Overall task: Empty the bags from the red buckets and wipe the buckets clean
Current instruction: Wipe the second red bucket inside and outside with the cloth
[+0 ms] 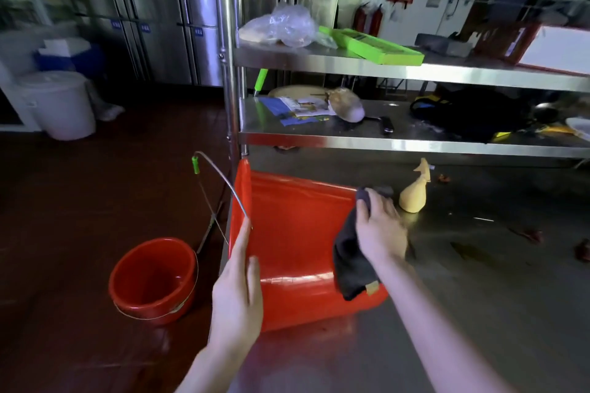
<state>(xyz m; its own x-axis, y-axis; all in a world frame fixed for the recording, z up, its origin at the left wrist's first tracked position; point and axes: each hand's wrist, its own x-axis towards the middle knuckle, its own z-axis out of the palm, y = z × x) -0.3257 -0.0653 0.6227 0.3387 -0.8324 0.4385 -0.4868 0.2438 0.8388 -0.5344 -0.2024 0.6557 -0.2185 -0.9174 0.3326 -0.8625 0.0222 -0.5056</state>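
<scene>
A red bucket (293, 233) lies on its side on the steel counter (479, 281), its mouth to the left and its wire handle with a green grip (195, 165) sticking out past the counter edge. My left hand (236, 290) grips the bucket's rim at the near left. My right hand (380, 230) holds a dark cloth (351, 265) against the outside of the bucket near its base. A second red bucket (153, 277) stands upright on the floor to the left, with nothing visible in it. A tied yellowish bag (413, 196) rests on the counter just beyond my right hand.
Steel shelves (399, 140) rise behind the counter, holding a clear plastic bag (281, 25), a green tray (373, 46), papers and dark items. A white lidded bucket (60, 102) stands on the dark floor at far left, in front of steel fridge doors. Small scraps lie on the counter's right.
</scene>
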